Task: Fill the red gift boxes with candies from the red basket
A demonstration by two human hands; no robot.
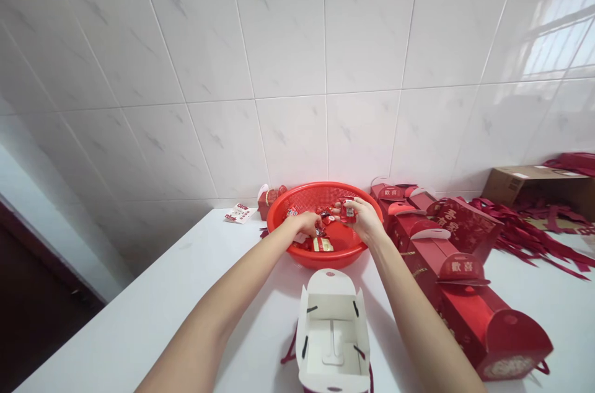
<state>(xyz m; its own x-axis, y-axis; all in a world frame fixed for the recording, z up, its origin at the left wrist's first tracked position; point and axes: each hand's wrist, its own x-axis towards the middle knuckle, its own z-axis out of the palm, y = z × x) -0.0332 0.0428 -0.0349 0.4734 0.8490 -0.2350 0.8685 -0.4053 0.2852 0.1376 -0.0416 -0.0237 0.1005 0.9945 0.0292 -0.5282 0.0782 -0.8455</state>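
Note:
A red plastic basket (304, 260) stands near the tiled wall with several wrapped sweets inside. My left hand (308, 224) reaches down into it among the sweets; its fingertips are closed over them, and what they grip is hidden. Over the basket's right side, my right hand (361, 216) holds a small red packet (347, 210) between thumb and fingers. A cream and red packet (322, 244) lies in the basket below my left hand. In front of the basket sits an open box (333, 343) with a white inside, dark ribbon slots and nothing in it.
Closed red gift boxes (488, 312) form a row along the right. Behind them lie dark red ribbons (534, 238) and a cardboard box (506, 185). A printed card (240, 213) and a small red box (263, 204) are left of the basket on the white table (186, 281).

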